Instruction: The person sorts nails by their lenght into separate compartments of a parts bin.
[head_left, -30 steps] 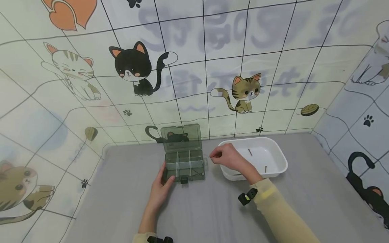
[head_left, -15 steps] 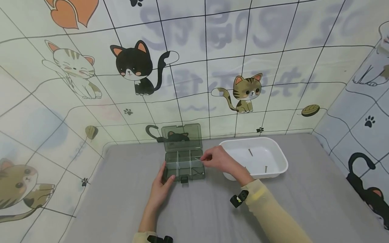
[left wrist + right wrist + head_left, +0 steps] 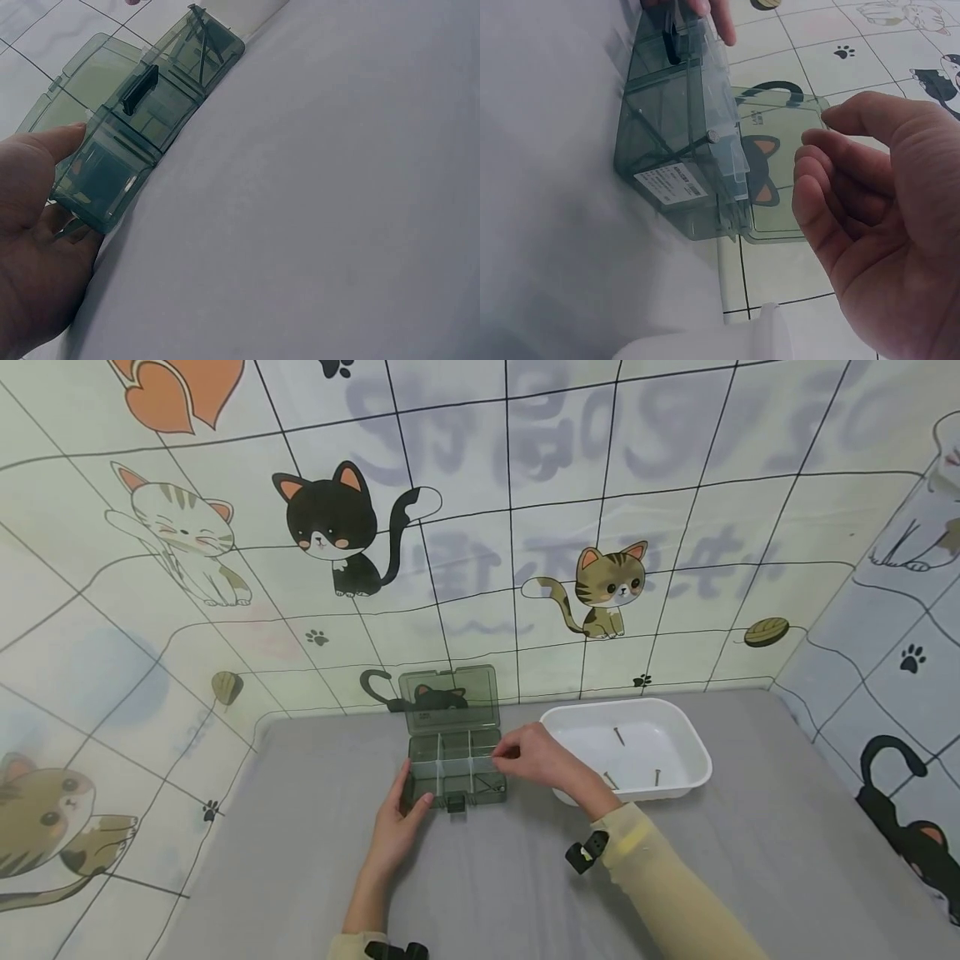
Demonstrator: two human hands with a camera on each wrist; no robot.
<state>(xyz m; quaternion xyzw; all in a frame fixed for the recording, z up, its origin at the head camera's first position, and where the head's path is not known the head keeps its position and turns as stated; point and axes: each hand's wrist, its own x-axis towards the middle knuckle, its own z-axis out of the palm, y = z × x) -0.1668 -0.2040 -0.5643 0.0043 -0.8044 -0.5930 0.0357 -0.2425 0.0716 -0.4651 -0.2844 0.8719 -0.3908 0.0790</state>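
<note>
A green see-through compartment box (image 3: 442, 768) stands on the grey cloth, its lid (image 3: 452, 700) raised at the back against the wall. My left hand (image 3: 397, 818) holds its left front corner, thumb on the front edge and fingers along the side. Long nails (image 3: 652, 133) lean crosswise in the front right compartment. Over the box's right edge is my right hand (image 3: 532, 756); in the right wrist view its fingers are loosely bent, with thumb and forefinger slightly apart and nothing visible between them. Dividers (image 3: 454, 767) split the box into several compartments.
Right of the box stands a white tray (image 3: 693, 768), its near left edge under my right forearm. Three loose screws or nails (image 3: 618, 737) lie in it. A cat-patterned sheet (image 3: 480, 568) hangs behind and at both sides of the grey cloth surface (image 3: 510, 877).
My right hand has moved left from the tray to the box's right side. The thin nail showing at its fingertips half a second ago is out of them. The left hand stays put.
</note>
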